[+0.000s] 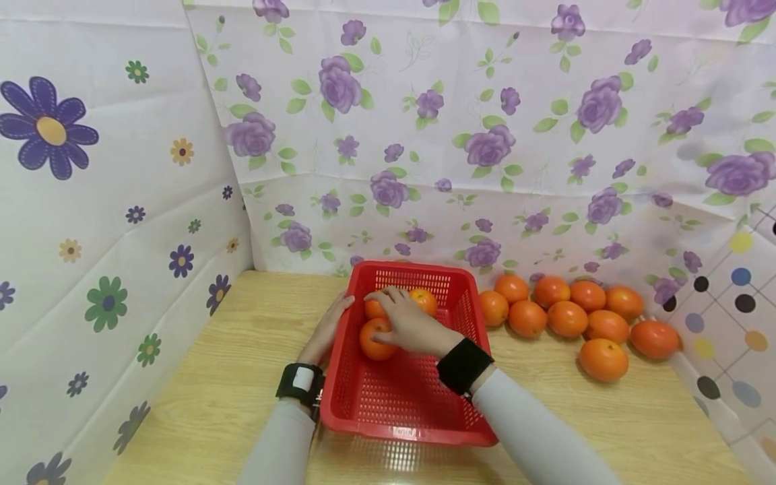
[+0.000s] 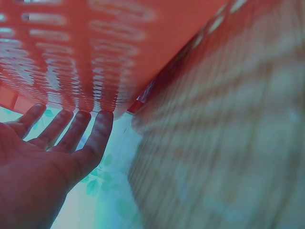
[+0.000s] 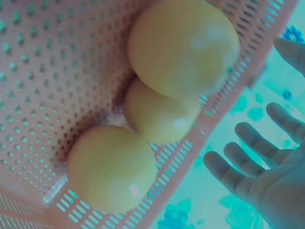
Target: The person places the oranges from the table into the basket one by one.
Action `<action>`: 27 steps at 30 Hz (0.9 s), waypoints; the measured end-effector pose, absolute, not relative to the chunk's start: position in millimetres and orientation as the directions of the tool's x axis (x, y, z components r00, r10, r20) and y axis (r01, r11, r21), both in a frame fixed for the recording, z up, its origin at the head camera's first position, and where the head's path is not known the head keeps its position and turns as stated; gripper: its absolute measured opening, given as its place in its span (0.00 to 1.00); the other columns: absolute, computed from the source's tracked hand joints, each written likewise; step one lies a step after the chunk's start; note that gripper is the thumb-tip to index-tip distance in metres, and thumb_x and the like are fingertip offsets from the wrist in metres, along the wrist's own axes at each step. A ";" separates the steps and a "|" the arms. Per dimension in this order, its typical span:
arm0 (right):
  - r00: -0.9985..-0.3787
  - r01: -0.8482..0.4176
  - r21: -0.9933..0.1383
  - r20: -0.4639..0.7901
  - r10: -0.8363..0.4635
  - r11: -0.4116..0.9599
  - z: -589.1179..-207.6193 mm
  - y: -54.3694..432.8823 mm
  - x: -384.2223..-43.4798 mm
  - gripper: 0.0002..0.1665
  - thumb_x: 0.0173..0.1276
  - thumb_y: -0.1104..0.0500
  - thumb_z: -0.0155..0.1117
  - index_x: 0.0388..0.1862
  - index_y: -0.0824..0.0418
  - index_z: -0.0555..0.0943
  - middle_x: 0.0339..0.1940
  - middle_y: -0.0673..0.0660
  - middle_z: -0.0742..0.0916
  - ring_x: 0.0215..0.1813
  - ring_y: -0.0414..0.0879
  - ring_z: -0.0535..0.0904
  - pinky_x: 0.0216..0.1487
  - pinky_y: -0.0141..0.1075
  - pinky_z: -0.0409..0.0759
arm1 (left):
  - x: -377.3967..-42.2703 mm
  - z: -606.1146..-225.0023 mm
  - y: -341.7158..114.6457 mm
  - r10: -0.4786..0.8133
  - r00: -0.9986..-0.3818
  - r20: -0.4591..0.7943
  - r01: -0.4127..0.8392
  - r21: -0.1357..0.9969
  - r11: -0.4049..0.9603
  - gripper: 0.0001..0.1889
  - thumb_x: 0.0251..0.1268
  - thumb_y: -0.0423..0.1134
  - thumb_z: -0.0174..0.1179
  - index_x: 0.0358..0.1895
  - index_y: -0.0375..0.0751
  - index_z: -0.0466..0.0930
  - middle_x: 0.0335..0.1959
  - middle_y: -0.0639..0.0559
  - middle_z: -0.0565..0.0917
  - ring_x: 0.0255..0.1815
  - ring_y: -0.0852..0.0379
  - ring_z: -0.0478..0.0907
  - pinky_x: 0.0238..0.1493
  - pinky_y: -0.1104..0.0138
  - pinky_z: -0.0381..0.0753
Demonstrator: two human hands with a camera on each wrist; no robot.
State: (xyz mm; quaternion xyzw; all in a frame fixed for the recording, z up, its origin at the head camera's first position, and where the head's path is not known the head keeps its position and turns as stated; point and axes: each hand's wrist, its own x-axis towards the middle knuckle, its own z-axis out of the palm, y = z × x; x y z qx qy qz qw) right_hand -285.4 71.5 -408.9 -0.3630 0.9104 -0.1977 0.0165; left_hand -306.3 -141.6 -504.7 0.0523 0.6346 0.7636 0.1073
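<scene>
A red plastic basket (image 1: 407, 436) with slotted walls stands on the table. Inside it are three oranges: one at the front (image 1: 377, 345), one behind it (image 1: 373, 310) partly covered by my hand, and one at the back (image 1: 424, 300). My right hand (image 1: 412, 327) is above them, its fingers spread and fairly straight; the right wrist view (image 3: 281, 176) shows it apart from the oranges, holding nothing. My left hand (image 1: 327, 333) is at the basket's left side. In the left wrist view its extended fingertips (image 2: 102, 121) rest against the slotted wall.
Several more oranges (image 1: 567, 318) lie grouped on the wooden table (image 1: 242, 357) to the right of the basket, one (image 1: 603, 360) nearer the front. Flower-printed cloth (image 1: 424, 168) hangs behind and on the left; a dotted cloth (image 1: 742, 323) bounds the right side.
</scene>
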 end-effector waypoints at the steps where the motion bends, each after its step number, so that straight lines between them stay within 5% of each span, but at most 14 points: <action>1: -0.744 -0.642 -0.394 0.113 -0.659 0.657 -406.6 73.2 -285.4 0.40 0.71 0.49 0.73 0.76 0.56 0.68 0.74 0.62 0.70 0.75 0.60 0.64 0.73 0.55 0.70 | -306.1 -505.0 -141.5 0.230 -0.972 -0.057 -0.098 0.980 -0.171 0.36 0.78 0.64 0.48 0.83 0.58 0.53 0.76 0.44 0.68 0.72 0.43 0.71 0.63 0.48 0.80; 13: -0.787 -0.572 -0.583 0.190 -0.587 0.578 -380.7 94.9 -286.4 0.41 0.72 0.51 0.73 0.78 0.55 0.66 0.71 0.57 0.71 0.72 0.57 0.65 0.72 0.56 0.71 | -305.9 -505.3 -140.9 0.240 -0.970 -0.038 -0.083 0.980 -0.179 0.33 0.81 0.61 0.46 0.82 0.57 0.53 0.78 0.43 0.65 0.75 0.41 0.67 0.67 0.46 0.76; 27: -0.804 -0.582 -0.609 0.330 -0.494 0.539 -347.7 125.0 -283.2 0.40 0.72 0.53 0.72 0.77 0.59 0.67 0.73 0.64 0.70 0.75 0.63 0.65 0.72 0.63 0.68 | -305.7 -505.2 -140.1 0.224 -0.973 -0.046 -0.086 0.981 -0.173 0.34 0.80 0.62 0.47 0.82 0.56 0.53 0.78 0.42 0.65 0.75 0.40 0.67 0.66 0.45 0.76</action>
